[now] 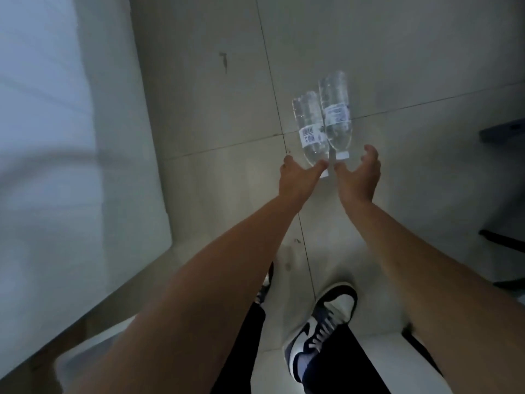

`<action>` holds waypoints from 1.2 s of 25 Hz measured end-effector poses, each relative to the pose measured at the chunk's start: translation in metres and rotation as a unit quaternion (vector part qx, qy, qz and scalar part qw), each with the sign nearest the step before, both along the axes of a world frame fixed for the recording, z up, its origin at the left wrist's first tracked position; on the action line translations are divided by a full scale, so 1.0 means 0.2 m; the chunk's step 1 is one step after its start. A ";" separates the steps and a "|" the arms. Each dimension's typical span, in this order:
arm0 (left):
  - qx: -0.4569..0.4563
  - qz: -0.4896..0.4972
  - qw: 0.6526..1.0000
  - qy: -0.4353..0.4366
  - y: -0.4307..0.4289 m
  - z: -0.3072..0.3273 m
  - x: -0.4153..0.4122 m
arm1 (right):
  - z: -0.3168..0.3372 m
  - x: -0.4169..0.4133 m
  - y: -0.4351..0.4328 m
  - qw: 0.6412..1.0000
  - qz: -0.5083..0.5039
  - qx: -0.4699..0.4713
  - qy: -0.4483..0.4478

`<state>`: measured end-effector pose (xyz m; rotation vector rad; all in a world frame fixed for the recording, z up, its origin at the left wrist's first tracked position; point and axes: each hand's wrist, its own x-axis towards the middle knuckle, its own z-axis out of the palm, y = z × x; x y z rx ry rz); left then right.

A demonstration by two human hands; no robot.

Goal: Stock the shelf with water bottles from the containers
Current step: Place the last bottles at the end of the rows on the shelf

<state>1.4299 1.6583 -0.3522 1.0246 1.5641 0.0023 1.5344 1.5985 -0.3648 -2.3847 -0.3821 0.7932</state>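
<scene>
Left bottle (311, 129): clear plastic, glossy; white printed label, film or paper, cannot tell which.
Right bottle (335, 109): same clear glossy plastic, pale printed label; cap (341, 155) white plastic, smooth.
Floor (397, 66): large grey tiles, smooth, dull sheen, thin dark joints, few scuff marks.
Sneaker (326, 322): white and dark panels, smooth, leather-like, slight gloss.
Trousers (241, 351): black cloth, matt.
Pale surface (42, 137) along floor's left edge: smooth, blurred, material unclear.

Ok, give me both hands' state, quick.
Left hand: holds the left bottle by its neck.
Right hand: fingertip at the cap of the right bottle; grip cannot be told.
</scene>
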 end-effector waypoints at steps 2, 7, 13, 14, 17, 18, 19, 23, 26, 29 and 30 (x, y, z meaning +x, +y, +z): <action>-0.040 0.020 0.999 -0.006 0.01 -0.13 0.06 | -0.17 0.04 0.05 0.999 -0.013 -0.021 0.029; -0.045 0.078 0.995 -0.047 0.09 -0.33 0.21 | -0.39 0.12 0.17 0.998 -0.036 -0.007 0.046; -0.028 0.193 0.978 -0.079 0.13 -0.17 0.25 | -0.24 0.11 0.22 0.999 -0.035 -0.009 -0.012; -0.040 0.225 0.969 -0.091 0.16 -0.06 0.27 | -0.14 0.11 0.24 0.999 -0.039 0.006 -0.029; -0.093 0.293 0.945 -0.113 0.26 0.35 0.30 | 0.24 0.18 0.31 0.994 -0.003 0.028 -0.104; -0.093 0.285 0.949 -0.102 0.30 0.49 0.30 | 0.40 0.21 0.33 0.991 0.030 0.040 -0.127; -0.090 0.262 0.957 -0.087 0.34 0.62 0.30 | 0.55 0.23 0.33 0.986 0.066 0.058 -0.144; -0.049 0.143 0.987 -0.046 0.45 1.27 0.32 | 1.21 0.27 0.28 0.965 0.126 0.136 -0.187; -0.037 0.012 0.998 -0.040 0.47 1.91 0.39 | 1.80 0.33 0.19 0.963 0.094 0.166 -0.190; -0.011 -0.108 0.994 -0.032 0.46 2.50 0.48 | 2.36 0.43 0.13 0.963 0.060 0.168 -0.200; 0.009 -0.144 0.989 -0.028 0.46 2.70 0.52 | 2.55 0.47 0.11 0.963 0.052 0.172 -0.203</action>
